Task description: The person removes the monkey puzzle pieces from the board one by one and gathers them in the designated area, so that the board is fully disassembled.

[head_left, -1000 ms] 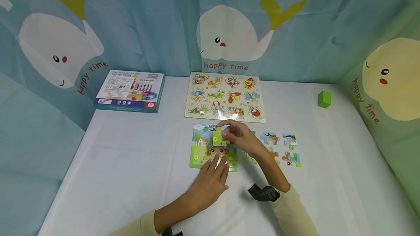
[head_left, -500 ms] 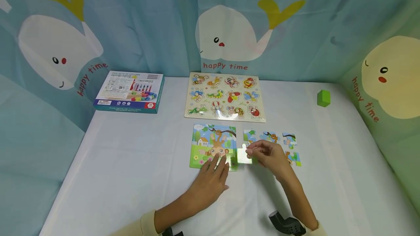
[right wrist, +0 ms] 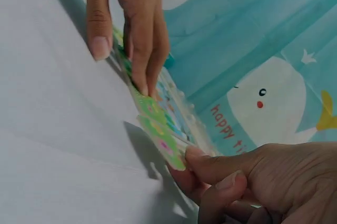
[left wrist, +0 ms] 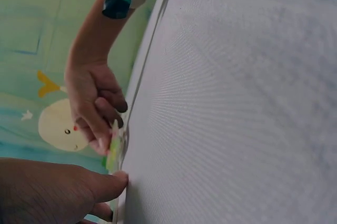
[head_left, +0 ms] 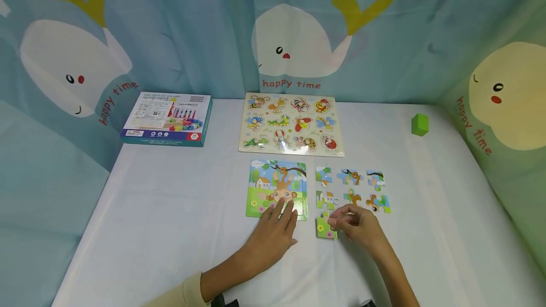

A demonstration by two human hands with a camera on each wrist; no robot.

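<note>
My right hand (head_left: 358,226) pinches a green jigsaw piece (head_left: 326,228) with flowers on it by its right edge. In the right wrist view the piece (right wrist: 162,142) is tilted, its shadow falling on the cloth beside it. My left hand (head_left: 270,236) rests with outstretched fingers on the lower part of a square puzzle board (head_left: 255,172) that shows a hanging monkey, a house and a branch. Two rows of loose jigsaw pieces lie right of the board, among them a house piece (head_left: 326,200) just above the held one and a branch piece (head_left: 376,180).
Behind the board lies a wooden insect puzzle (head_left: 291,124). A boxed bead set (head_left: 166,120) sits at the back left and a green block (head_left: 420,124) at the back right. A whale-print curtain (head_left: 204,27) hangs behind the white-covered table (head_left: 149,212).
My right hand has carried the green flower piece from over the board to the right, then down below the loose pieces. My left hand has stayed on the board.
</note>
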